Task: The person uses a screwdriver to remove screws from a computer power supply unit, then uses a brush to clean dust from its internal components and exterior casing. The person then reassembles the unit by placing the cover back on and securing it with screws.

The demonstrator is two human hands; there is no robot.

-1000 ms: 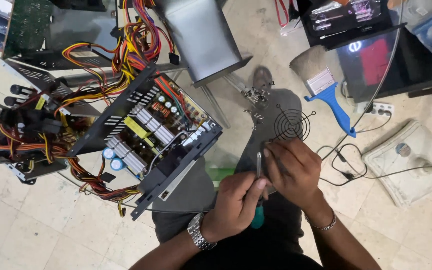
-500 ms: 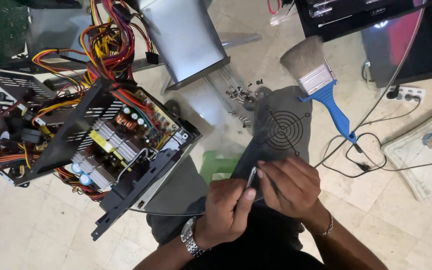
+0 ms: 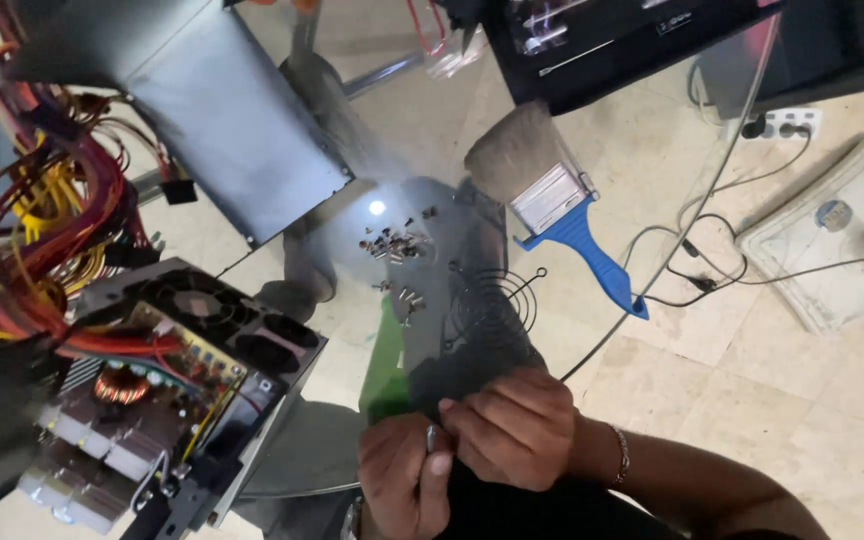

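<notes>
Metal tip [image 3: 431, 437] | small, silvery, pinched between both hands' fingers [image 3: 472, 415]

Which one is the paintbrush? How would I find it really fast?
Start at the glass table and look toward its upper middle, just right of the little pile of screws. The paintbrush lies there flat. Nothing else has a bright blue handle and a wide, dusty grey tuft of bristles.
</notes>
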